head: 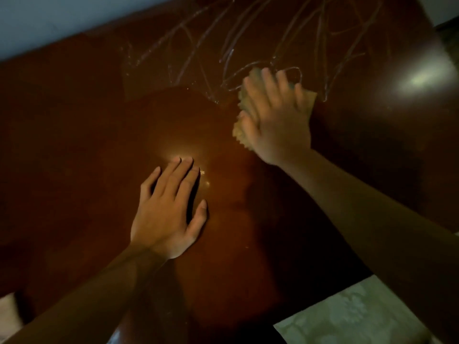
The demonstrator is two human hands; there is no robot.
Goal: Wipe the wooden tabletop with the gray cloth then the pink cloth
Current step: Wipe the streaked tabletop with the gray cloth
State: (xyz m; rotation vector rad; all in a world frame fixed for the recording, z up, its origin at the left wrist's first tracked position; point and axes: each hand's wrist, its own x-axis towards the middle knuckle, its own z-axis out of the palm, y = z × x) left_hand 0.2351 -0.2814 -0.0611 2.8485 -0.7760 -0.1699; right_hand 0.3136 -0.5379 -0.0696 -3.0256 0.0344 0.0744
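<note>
Dark reddish-brown polished wood fills nearly the whole view: a wooden tabletop (87,125) seen from above, in dim light, with two bright glare spots, one near the middle and one toward the far right. A person's bare arms reach in from the lower edge. The left hand (169,209) lies palm down on the wood near the centre, fingers straight and close together, thumb spread to the side, holding nothing; its fingertips sit at the edge of the central glare. The right hand (275,115) is farther away and to the right, pressing flat on a crumpled cloth (242,131) that rests on the tabletop. Its fingers are extended and slightly spread over the cloth rather than curled round it. The cloth looks pale tan in this warm light, so its true colour cannot be told; its ragged edges show at the left of the hand and a corner shows at the right. Beyond and around the cloth, pale streaks (248,40) loop and criss-cross over the far part of the tabletop, while the near part looks smooth. A pale patterned fabric (360,316) shows past the table's near right edge, and a light wall (49,21) lies at the far left.
</note>
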